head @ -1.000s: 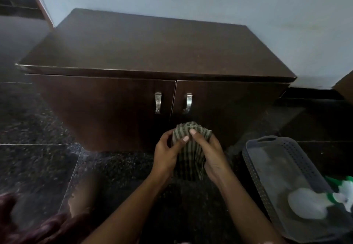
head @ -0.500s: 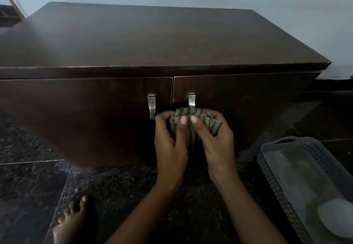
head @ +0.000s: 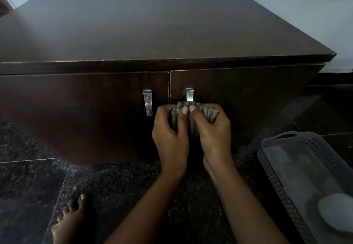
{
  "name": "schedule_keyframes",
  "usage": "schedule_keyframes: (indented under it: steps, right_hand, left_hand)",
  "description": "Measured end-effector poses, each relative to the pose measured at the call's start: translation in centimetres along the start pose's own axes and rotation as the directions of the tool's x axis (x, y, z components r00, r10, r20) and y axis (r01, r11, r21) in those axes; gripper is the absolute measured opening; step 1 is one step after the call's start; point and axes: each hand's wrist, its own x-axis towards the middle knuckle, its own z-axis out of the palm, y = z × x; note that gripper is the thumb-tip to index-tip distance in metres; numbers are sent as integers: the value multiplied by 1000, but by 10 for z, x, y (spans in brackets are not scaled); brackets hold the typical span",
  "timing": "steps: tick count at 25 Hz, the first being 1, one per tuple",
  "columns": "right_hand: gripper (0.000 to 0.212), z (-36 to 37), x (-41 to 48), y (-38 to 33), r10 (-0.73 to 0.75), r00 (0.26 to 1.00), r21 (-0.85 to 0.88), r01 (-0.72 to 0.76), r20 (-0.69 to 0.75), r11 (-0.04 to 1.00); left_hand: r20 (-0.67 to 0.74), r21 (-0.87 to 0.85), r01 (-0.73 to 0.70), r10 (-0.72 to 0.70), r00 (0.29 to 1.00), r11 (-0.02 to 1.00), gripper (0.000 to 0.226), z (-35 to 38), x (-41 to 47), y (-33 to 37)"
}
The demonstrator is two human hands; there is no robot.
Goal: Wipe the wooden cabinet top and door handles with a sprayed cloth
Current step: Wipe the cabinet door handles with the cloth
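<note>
A dark brown wooden cabinet (head: 133,30) fills the upper view, with two doors below its top. Each door carries a small metal handle: the left handle (head: 148,102) is fully visible, and the right handle (head: 189,94) shows only its upper part above the cloth. My left hand (head: 170,135) and my right hand (head: 212,129) both grip a bunched green striped cloth (head: 210,113), held in front of the lower part of the right handle. Whether the cloth touches the handle I cannot tell.
A grey perforated plastic basket (head: 277,173) sits on the dark speckled floor at the right, with a pale rounded object (head: 336,213) inside. A bare foot (head: 68,222) rests on the floor at lower left. A pale wall rises behind the cabinet.
The view has come closer to the cabinet. Both hands raised the cloth from below the doors up to the right handle. The spray bottle in the basket has left the view.
</note>
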Motion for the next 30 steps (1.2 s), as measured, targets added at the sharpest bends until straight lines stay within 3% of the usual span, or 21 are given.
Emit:
schedule_keyframes:
  steps: [4, 14, 22, 30]
  right_hand:
    - [9, -1, -3, 22, 58, 998, 35, -57, -19, 998]
    - [16, -3, 1, 4, -234, 970, -43, 237, 66, 971]
    - [20, -1, 5, 35, -150, 989, -117, 149, 6, 982]
    - [14, -4, -4, 19, -202, 979, -133, 202, 14, 970]
  left_hand:
    - [30, -24, 102, -102, 994, 994, 8, 1, -4, -17]
    - [12, -127, -42, 44, 999, 991, 14, 3, 2, -7]
    - [8, -75, 49, -49, 999, 996, 12, 8, -2, -31]
    - [-36, -129, 10, -15, 999, 992, 10, 8, -5, -19]
